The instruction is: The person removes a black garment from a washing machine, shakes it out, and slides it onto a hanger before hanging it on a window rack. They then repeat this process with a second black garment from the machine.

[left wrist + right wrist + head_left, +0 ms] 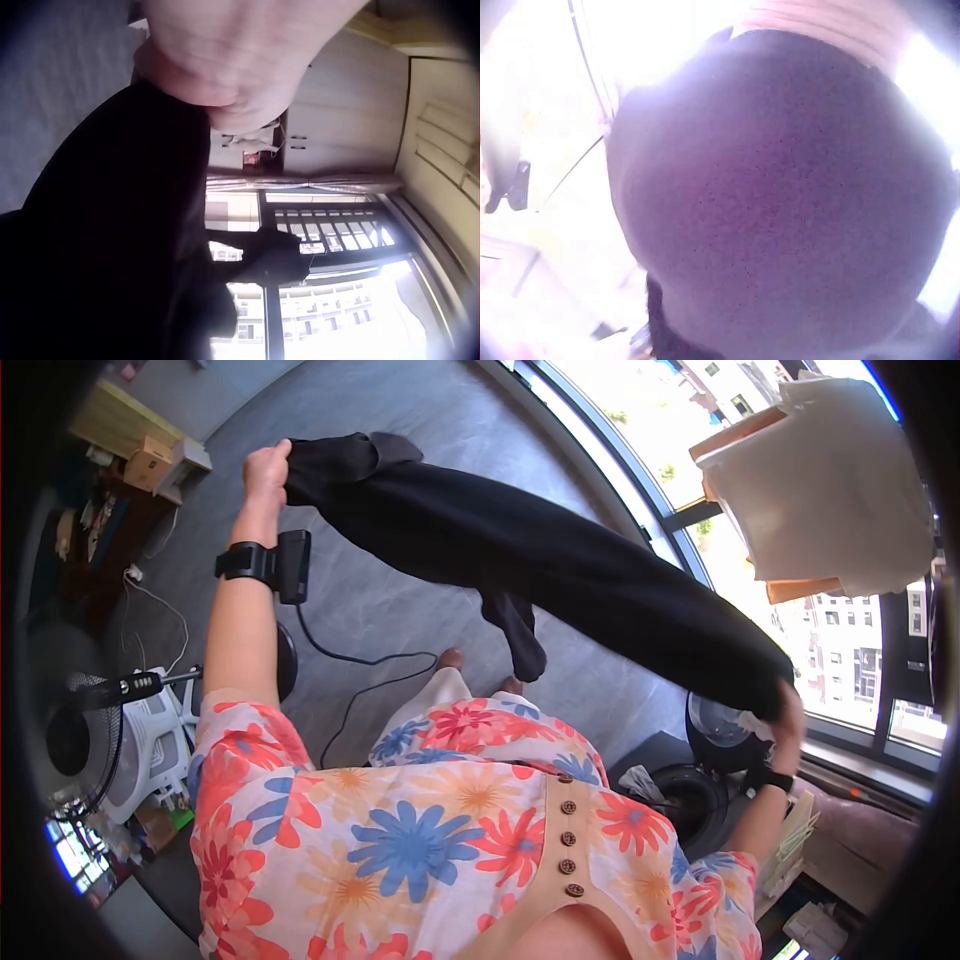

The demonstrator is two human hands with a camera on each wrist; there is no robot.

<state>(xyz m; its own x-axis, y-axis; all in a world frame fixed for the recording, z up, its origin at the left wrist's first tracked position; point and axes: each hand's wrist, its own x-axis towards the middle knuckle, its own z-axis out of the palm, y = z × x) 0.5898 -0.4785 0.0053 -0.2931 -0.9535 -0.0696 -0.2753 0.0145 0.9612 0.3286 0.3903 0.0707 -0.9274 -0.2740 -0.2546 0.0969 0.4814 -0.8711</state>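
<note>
A long black garment (520,550) is stretched diagonally in the air between both hands in the head view, a narrow part of it hanging down at its middle. The left hand (266,472) grips its upper left end with curled fingers. At the lower right end the right hand (788,718) holds the cloth, its fingers partly hidden and blurred. In the left wrist view the left hand (225,60) is above the dark cloth (120,225). Cloth (780,195) fills most of the right wrist view, below a strip of the right hand (825,26).
A fan (75,745) and a white plastic item (150,745) stand at the left. A cable (350,658) hangs from the left wrist device. Windows line the right side, with a covered object (820,490) before them. A black round item (690,800) lies near the right arm.
</note>
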